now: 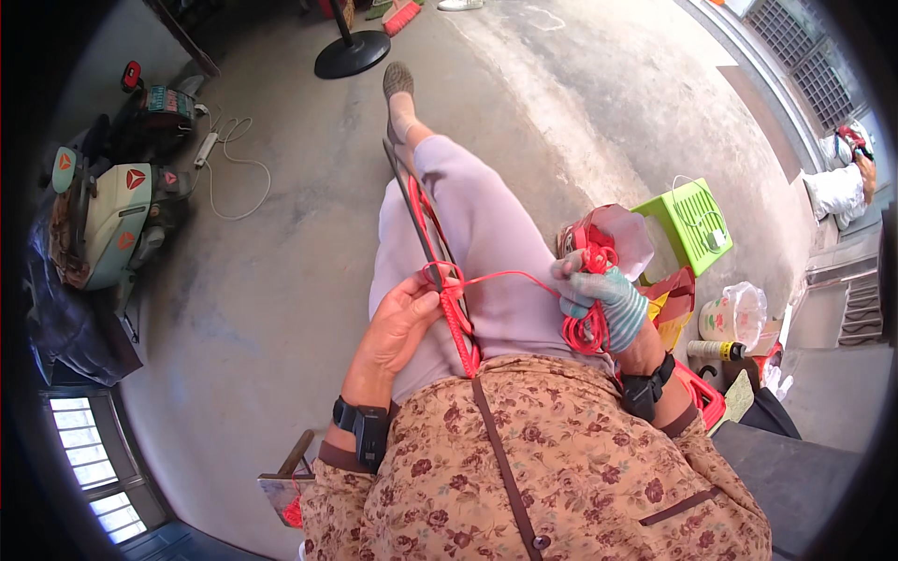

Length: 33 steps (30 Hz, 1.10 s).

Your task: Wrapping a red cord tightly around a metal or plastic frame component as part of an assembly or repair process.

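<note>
A long, narrow dark frame point(418, 215) lies lengthwise over my lap, pointing away between my legs. Red cord is wound in tight turns round its near part point(460, 329). My left hand point(400, 323), bare, is closed at the frame where the wound turns end, thumb and fingers pinching the cord there. A loop of cord circles the frame just above these fingertips. From that spot a taut red strand point(510, 274) runs right to my right hand point(608, 297). That hand wears a grey-and-teal striped glove and is closed round a looped bundle of red cord point(586, 332).
Right of me are a red bag point(622, 236), a green plastic stool point(690, 229), a white bucket point(720, 321) and a can point(713, 350). An electric scooter point(122, 220) and power strip point(207, 148) are left. Ahead stand a round black base point(352, 56) and a red broom point(400, 16).
</note>
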### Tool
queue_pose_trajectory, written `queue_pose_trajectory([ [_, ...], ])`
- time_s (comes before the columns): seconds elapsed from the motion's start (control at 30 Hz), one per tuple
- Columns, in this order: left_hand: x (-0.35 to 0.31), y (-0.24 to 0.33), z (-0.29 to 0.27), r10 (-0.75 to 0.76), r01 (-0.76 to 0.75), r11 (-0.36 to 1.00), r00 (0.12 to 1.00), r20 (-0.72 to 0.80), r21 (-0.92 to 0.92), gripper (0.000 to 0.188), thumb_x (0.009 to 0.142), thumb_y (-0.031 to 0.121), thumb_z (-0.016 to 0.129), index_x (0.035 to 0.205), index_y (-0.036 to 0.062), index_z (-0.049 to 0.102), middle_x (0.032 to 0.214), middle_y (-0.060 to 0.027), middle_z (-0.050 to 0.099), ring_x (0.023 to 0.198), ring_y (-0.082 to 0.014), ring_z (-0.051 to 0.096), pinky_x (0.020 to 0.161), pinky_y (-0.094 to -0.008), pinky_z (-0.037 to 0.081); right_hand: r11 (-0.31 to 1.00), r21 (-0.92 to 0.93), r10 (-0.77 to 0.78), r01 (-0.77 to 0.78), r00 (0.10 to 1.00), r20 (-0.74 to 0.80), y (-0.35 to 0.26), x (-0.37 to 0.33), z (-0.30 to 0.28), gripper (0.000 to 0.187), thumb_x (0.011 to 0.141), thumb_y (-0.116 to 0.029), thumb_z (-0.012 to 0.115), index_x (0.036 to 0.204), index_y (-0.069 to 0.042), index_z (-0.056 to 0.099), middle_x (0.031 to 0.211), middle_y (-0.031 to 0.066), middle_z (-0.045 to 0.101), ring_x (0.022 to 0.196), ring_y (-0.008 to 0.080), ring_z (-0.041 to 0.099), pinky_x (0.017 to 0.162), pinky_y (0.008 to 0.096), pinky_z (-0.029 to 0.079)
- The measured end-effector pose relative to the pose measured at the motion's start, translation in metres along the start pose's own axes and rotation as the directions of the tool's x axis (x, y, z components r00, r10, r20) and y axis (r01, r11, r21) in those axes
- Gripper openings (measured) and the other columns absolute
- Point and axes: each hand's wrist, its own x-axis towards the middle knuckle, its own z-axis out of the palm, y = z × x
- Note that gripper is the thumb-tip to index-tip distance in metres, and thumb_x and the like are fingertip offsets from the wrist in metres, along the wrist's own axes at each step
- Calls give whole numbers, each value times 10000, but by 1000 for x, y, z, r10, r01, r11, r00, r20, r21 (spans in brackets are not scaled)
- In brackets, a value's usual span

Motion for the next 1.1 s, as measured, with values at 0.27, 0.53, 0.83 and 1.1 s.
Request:
queue_pose_trajectory([
  [0.27, 10, 17, 27, -53, 11, 979, 978, 204, 201, 438, 685, 130, 785, 1053, 30, 569, 937, -46, 629, 868, -151, 610, 841, -298, 489, 924, -382, -63, -10, 982, -177, -4, -26, -4, 200, 888, -233, 587, 988, -66, 631, 632, -5, 547, 424, 32, 395, 384, 185, 300],
  [0.53, 42, 26, 77, -161, 28, 909, 944, 289, 415, 259, 738, 34, 754, 942, 25, 595, 867, -6, 635, 806, -77, 603, 752, -219, 494, 923, -373, -233, 92, 906, -354, 2, -34, -22, 209, 889, -255, 583, 895, -56, 647, 632, -10, 541, 429, 37, 384, 385, 184, 265],
  [0.83, 25, 41, 127, -102, 105, 802, 994, -39, 588, 203, 779, 93, 743, 913, 11, 614, 724, 6, 601, 571, -39, 520, 482, -180, 428, 946, -230, -297, 227, 891, -343, 5, -32, -30, 197, 917, -227, 553, 860, -54, 626, 665, -6, 576, 415, 47, 408, 372, 191, 290],
  [1.1, -6, 17, 84, -155, 164, 986, 971, -185, 35, 115, 904, 137, 597, 930, 28, 571, 756, -50, 600, 524, -75, 527, 409, -205, 421, 773, -629, -191, 81, 976, -109, -16, -22, 29, 226, 865, -266, 635, 954, -61, 673, 686, -27, 591, 565, 42, 479, 531, 210, 411],
])
